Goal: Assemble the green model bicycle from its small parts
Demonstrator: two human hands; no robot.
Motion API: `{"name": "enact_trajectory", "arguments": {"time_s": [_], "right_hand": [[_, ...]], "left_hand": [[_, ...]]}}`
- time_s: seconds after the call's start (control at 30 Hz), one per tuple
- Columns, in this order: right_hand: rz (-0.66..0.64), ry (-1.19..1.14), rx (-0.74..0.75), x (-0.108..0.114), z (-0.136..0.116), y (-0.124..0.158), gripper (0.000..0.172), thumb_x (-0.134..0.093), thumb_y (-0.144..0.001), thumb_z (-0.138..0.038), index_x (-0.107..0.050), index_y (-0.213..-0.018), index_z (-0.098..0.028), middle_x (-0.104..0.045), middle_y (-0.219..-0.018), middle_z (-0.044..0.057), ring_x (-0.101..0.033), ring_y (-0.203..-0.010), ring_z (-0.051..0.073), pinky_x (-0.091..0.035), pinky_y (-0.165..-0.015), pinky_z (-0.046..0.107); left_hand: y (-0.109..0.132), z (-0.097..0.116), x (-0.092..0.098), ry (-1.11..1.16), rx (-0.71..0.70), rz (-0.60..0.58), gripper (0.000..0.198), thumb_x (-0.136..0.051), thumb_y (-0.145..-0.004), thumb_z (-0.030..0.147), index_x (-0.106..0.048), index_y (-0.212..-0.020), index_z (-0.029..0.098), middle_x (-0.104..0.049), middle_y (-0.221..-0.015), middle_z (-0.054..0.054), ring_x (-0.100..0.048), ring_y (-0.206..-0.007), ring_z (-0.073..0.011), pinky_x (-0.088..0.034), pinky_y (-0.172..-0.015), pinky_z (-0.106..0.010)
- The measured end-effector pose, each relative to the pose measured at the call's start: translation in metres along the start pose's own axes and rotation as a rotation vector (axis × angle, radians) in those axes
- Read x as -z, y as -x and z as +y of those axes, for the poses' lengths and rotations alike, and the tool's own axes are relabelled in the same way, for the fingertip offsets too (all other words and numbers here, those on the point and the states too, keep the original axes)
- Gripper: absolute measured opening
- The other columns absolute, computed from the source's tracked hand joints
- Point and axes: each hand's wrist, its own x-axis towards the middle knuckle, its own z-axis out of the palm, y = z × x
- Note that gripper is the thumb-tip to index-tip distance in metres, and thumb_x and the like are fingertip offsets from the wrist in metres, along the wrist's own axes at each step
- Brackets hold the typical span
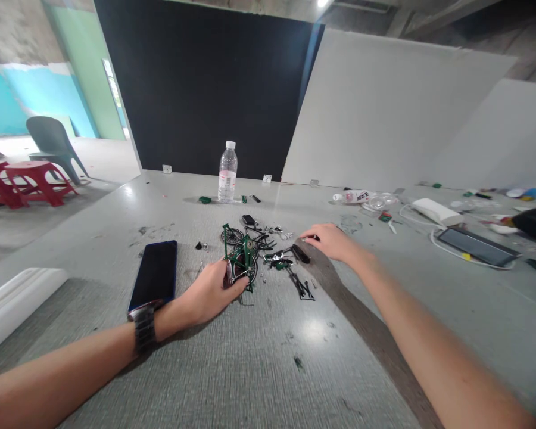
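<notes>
A small green toy bicycle [249, 245] is just left of the centre of the frame, on the grey worktop [161, 375]. The left hand [212, 292] has its grip clamped on the bicycle's lower end, thumb on the near side by the wheel. The right hand [329, 239] is right of centre, its fingertips close together near a black part [301, 254]; whether that grip pinches anything, one cannot tell.

The bicycle looks light and fairly stiff, but its thin bars and spoked wheels probably bend or snap under a hard squeeze. The thicker frame tubes seem the safest place to take hold, with light pressure, away from the spokes. Its smooth finish may be a little slippery, and a wheel could turn under a finger.

The slim black frame piece [300, 286], right of and below centre, seems more fragile; lifting it by its thicker bars appears wiser than by its ends.
</notes>
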Motion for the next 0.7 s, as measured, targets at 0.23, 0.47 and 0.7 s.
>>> {"name": "enact_trajectory", "arguments": {"time_s": [0.23,0.47,0.7], "right_hand": [[-0.032,-0.030,-0.009,0.004,0.012,0.001,0.030,-0.051,-0.090,-0.031,-0.077,-0.105,-0.028,-0.075,-0.109,0.006,-0.068,-0.100,0.027,-0.051,-0.086,0.038],[-0.044,-0.026,-0.007,0.001,0.013,0.002,0.031,-0.050,-0.089,-0.030,-0.077,-0.105,-0.028,-0.075,-0.107,0.007,-0.068,-0.100,0.028,-0.052,-0.086,0.040],[-0.035,-0.020,0.001,0.003,0.010,0.001,0.030,-0.050,-0.089,-0.030,-0.077,-0.102,-0.029,-0.076,-0.106,0.006,-0.068,-0.098,0.027,-0.052,-0.085,0.039]], "left_hand": [[-0.001,-0.001,0.000,-0.015,-0.016,0.008,0.036,-0.054,-0.087,0.043,-0.037,-0.063,0.022,-0.049,-0.059,0.002,-0.037,-0.053,-0.0120,-0.030,-0.050,-0.030],[0.000,0.000,0.000,0.007,-0.011,-0.011,0.036,-0.054,-0.087,0.043,-0.035,-0.063,0.023,-0.046,-0.058,0.003,-0.036,-0.053,-0.0119,-0.030,-0.051,-0.030],[0.000,0.001,0.000,-0.005,-0.007,-0.007,0.036,-0.053,-0.086,0.043,-0.036,-0.063,0.023,-0.044,-0.058,0.003,-0.035,-0.053,-0.0122,-0.029,-0.052,-0.031]]}}
